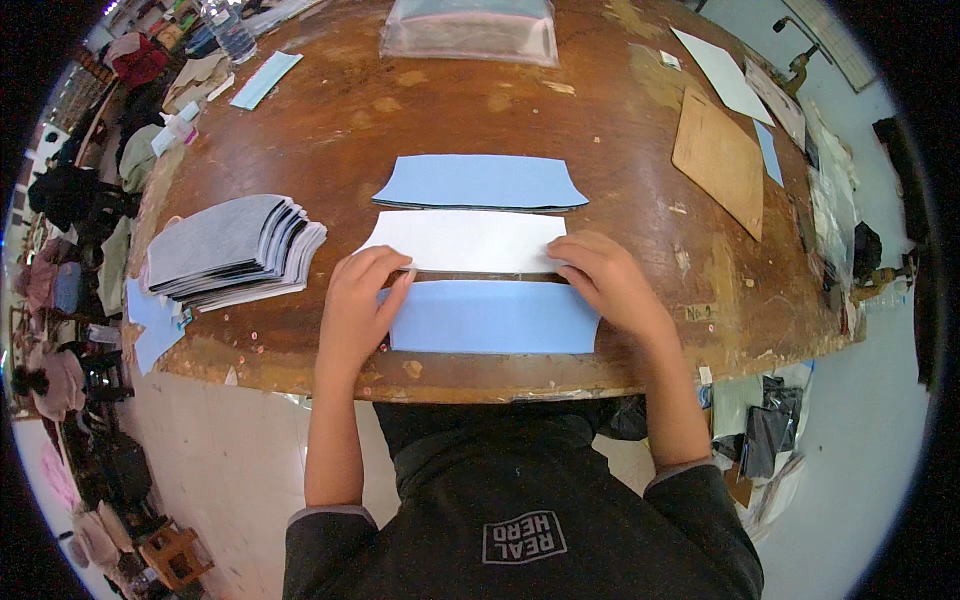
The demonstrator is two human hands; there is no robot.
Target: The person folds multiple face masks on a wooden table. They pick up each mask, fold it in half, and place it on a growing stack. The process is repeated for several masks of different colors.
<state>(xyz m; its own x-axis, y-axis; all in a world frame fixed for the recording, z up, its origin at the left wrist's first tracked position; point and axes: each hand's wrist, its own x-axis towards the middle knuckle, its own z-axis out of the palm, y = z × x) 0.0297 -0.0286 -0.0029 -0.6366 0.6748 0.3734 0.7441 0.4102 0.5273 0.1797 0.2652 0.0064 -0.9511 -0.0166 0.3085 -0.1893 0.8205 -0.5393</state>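
Note:
A white rectangular panel (472,241) of thin sheet material lies crosswise before me on the wooden table. My left hand (367,289) pinches its near left corner between thumb and fingers. At the near right end, my right hand (611,281) grips the edge in the same way. Just beyond is a light-blue panel (480,180) with dark layers showing under its near edge. Another light-blue panel (491,319) rests closer to me, by the table's front edge. My left thumb and right wrist overlap its upper corners.
Left of my hands stands a fanned stack of grey, black and white panels (214,240), with blue scraps (154,337) beside it. A clear plastic packet (469,34) is at the far side. A tan board (720,161) and white sheet (720,71) lie right. A water bottle (229,34) stands far left.

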